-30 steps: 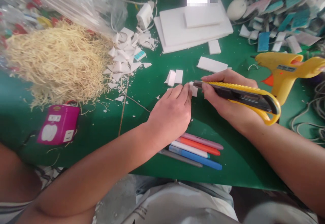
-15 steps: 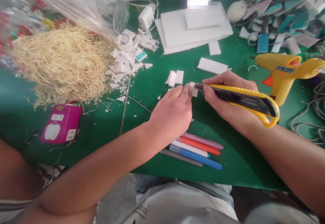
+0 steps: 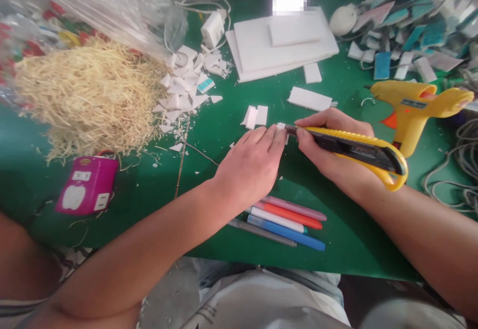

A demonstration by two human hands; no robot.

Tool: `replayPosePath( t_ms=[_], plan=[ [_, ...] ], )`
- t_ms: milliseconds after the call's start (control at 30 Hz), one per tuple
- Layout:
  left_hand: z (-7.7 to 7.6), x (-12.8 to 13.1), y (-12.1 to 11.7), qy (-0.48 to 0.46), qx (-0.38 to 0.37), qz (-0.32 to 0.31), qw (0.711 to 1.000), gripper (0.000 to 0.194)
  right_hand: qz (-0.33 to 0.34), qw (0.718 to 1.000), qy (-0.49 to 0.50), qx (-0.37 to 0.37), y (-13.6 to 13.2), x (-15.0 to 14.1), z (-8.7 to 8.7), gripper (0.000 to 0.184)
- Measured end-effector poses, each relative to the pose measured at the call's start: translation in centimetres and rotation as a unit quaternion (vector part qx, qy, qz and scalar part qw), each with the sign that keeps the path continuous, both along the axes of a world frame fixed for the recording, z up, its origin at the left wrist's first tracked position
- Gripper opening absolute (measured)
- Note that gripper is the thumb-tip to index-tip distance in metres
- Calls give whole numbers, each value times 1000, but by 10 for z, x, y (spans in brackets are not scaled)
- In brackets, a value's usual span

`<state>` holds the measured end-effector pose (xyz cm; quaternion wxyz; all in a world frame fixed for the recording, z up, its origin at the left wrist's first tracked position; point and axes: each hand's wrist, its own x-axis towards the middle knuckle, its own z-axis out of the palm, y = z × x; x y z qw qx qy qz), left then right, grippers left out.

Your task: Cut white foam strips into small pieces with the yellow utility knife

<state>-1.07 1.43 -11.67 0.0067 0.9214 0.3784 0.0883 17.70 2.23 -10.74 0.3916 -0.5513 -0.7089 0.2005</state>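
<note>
My right hand (image 3: 328,157) is closed round a yellow and black utility knife (image 3: 368,152). The knife's front end points left, at a small white foam board piece (image 3: 281,126) on the table. My left hand (image 3: 252,162) lies over that piece, its fingers close together, bent and pressing it down; most of the piece is hidden beneath them. Two small white foam pieces (image 3: 256,116) rest just beyond my left fingers. A longer white foam strip (image 3: 309,98) lies beyond my right hand. Several markers (image 3: 287,227) lie side by side nearer my body.
A yellow glue gun (image 3: 414,102) stands at the right above coiled cable (image 3: 461,160). White foam boards (image 3: 254,60) are stacked at the back. Foam scraps (image 3: 182,87) and straw-like shreds (image 3: 93,95) heap up on the left, near a magenta power socket (image 3: 87,184). A person's arm shows at far left.
My left fingertips cover the foam piece differently, and less of its right part shows. The knife tip has shifted slightly against it. The whole view has drifted a little.
</note>
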Motion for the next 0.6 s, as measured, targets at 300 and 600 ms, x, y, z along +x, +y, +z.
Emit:
replayPosePath(
  t_ms=[300, 600],
  plan=[
    [5, 4, -7, 49, 2, 14, 999, 51, -23, 998, -18, 64, 2, 3, -18, 4],
    [5, 10, -8, 76, -14, 30, 997, 54, -25, 996, -24, 86, 2, 4, -18, 6]
  ],
)
